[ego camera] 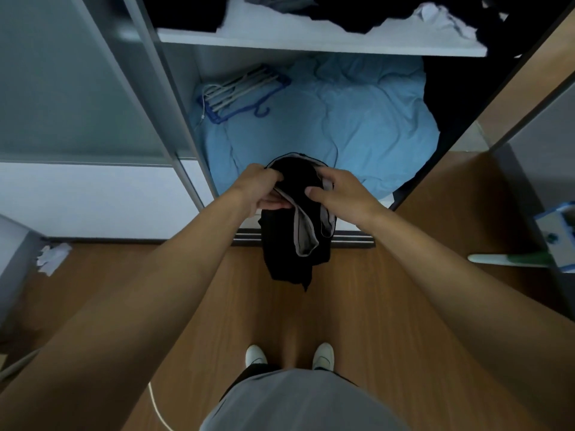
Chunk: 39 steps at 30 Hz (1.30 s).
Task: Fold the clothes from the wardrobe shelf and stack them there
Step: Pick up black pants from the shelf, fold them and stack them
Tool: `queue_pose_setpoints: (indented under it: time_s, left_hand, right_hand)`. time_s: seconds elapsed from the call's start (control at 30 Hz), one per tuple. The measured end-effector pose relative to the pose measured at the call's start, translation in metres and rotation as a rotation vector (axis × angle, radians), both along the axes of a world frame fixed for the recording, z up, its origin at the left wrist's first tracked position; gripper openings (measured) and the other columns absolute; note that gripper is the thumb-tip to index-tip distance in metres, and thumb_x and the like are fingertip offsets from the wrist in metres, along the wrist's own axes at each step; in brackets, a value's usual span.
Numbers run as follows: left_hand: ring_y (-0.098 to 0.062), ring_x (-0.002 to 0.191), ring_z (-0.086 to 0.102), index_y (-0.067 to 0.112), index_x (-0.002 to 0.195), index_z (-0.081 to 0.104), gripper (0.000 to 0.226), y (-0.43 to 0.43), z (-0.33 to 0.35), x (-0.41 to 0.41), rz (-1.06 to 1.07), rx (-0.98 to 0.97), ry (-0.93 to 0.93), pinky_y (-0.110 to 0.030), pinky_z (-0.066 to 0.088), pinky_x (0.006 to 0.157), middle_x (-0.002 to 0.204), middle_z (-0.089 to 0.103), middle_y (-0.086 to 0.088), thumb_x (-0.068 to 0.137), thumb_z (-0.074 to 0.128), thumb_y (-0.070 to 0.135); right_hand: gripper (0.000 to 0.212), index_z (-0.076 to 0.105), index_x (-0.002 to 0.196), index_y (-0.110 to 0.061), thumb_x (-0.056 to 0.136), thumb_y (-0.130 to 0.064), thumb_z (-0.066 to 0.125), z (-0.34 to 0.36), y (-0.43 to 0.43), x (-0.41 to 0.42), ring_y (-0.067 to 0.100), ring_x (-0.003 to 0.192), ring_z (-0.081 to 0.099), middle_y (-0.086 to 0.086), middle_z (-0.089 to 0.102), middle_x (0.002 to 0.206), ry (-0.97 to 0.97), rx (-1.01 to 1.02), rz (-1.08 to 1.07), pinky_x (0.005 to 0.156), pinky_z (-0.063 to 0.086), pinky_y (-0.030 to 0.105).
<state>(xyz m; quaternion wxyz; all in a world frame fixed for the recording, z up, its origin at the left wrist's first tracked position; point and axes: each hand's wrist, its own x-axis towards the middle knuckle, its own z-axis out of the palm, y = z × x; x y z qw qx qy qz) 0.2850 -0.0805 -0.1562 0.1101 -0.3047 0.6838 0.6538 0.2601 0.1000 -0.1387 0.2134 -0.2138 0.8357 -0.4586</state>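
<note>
While pinched at top by left hand (259,188) and right hand (341,195): black garment (280,253), long axis hanging down. Both grips curled on cloth, level, equally near. Wardrobe shelf (311,45) ahead.

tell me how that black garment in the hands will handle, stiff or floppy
Probably floppy: the black garment hangs limp below the left hand and right hand, its lower end drooping. Likely light, since fingers alone grip it at the top. It seems unlikely to slip, bunched in both grips.
</note>
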Motion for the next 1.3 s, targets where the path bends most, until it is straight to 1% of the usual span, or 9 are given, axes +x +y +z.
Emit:
queue_pose_setpoints:
  time_s: [0.1, 0.23, 0.4, 0.53, 0.63, 0.8, 0.97, 1.1, 1.3]
  left_hand:
    - [-0.021, 0.055, 0.073, 0.003, 0.096, 0.06, 0.011, 0.007, 0.007, -0.003, 0.142, 0.165, 0.018, -0.025, 0.056, 0.048, 0.067, 0.074, -0.013, 0.097, 0.05, 0.007]
    - [-0.024, 0.059, 0.074, 0.0, 0.103, 0.062, 0.015, 0.015, 0.013, -0.004, 0.207, 0.426, 0.036, -0.024, 0.056, 0.05, 0.07, 0.074, -0.013, 0.096, 0.05, 0.005]
    - [-0.026, 0.068, 0.076, 0.001, 0.118, 0.06, 0.029, 0.016, 0.019, -0.005, 0.039, 0.398, -0.069, -0.027, 0.058, 0.053, 0.089, 0.075, -0.02, 0.099, 0.053, 0.022]
    - [-0.025, 0.067, 0.073, 0.008, 0.116, 0.054, 0.025, 0.002, 0.019, -0.007, -0.334, -0.249, -0.155, -0.028, 0.061, 0.057, 0.085, 0.076, -0.019, 0.099, 0.056, 0.025]
    - [-0.018, 0.061, 0.07, 0.004, 0.108, 0.063, 0.015, -0.01, 0.012, -0.007, -0.501, -0.421, -0.129, -0.026, 0.062, 0.059, 0.077, 0.072, -0.014, 0.098, 0.056, 0.013]
    - [-0.026, 0.041, 0.061, -0.003, 0.082, 0.057, 0.022, -0.023, 0.003, -0.009, -0.536, -0.542, -0.222, -0.021, 0.044, 0.039, 0.048, 0.059, -0.014, 0.1, 0.049, 0.008]
    - [-0.026, 0.064, 0.075, -0.006, 0.099, 0.065, 0.032, -0.032, -0.01, 0.001, -0.58, -0.561, -0.314, -0.025, 0.055, 0.051, 0.066, 0.074, -0.014, 0.101, 0.053, 0.024]
    - [-0.022, 0.052, 0.072, -0.007, 0.107, 0.056, 0.051, -0.032, -0.011, 0.004, -0.481, -0.504, -0.331, -0.02, 0.05, 0.04, 0.064, 0.073, -0.017, 0.102, 0.049, 0.044]
    - [-0.017, 0.041, 0.063, -0.002, 0.105, 0.059, 0.056, -0.033, -0.006, -0.001, -0.324, -0.546, -0.25, -0.018, 0.04, 0.039, 0.061, 0.072, -0.016, 0.098, 0.044, 0.052]
  right_hand:
    - [0.04, 0.062, 0.122, -0.024, 0.087, -0.042, 0.069, -0.009, -0.003, 0.01, 0.007, 0.111, 0.062, -0.006, 0.068, 0.118, -0.019, 0.01, 0.035, 0.101, 0.05, 0.034]
    - [0.1, 0.029, 0.148, -0.03, 0.065, -0.069, 0.07, -0.025, -0.009, 0.019, 0.017, 0.134, 0.042, -0.001, 0.042, 0.145, 0.132, 0.312, -0.002, 0.107, 0.041, 0.043]
    - [0.06, 0.039, 0.14, -0.015, 0.085, -0.019, 0.064, -0.027, -0.011, 0.005, 0.034, 0.108, 0.059, 0.011, 0.05, 0.125, 0.461, 0.523, -0.128, 0.073, 0.04, 0.035]
    - [0.059, 0.044, 0.143, -0.015, 0.087, -0.001, 0.054, -0.018, 0.004, -0.01, 0.03, 0.119, 0.056, 0.012, 0.057, 0.133, 0.401, 0.461, 0.102, 0.095, 0.045, 0.036]
    - [0.062, 0.042, 0.143, -0.019, 0.086, 0.002, 0.055, -0.013, 0.007, -0.01, 0.026, 0.118, 0.056, 0.009, 0.059, 0.132, 0.362, 0.387, 0.261, 0.1, 0.046, 0.037]
    - [0.037, 0.057, 0.122, -0.025, 0.085, -0.023, 0.059, -0.021, 0.01, -0.009, 0.024, 0.102, 0.061, 0.0, 0.066, 0.113, 0.524, 0.547, 0.238, 0.074, 0.041, 0.033]
    - [0.022, 0.065, 0.106, -0.026, 0.089, -0.035, 0.055, -0.032, 0.019, -0.013, 0.028, 0.102, 0.061, 0.0, 0.063, 0.098, 0.45, 0.744, 0.197, 0.072, 0.033, 0.034]
    - [0.023, 0.069, 0.11, -0.02, 0.091, -0.032, 0.06, -0.043, 0.032, -0.017, 0.026, 0.108, 0.06, 0.004, 0.064, 0.112, 0.358, 0.552, 0.061, 0.084, 0.048, 0.039]
    - [0.031, 0.071, 0.111, -0.007, 0.086, 0.006, 0.056, -0.048, 0.027, -0.008, 0.024, 0.107, 0.063, 0.01, 0.07, 0.111, 0.318, 0.167, -0.147, 0.095, 0.047, 0.028]
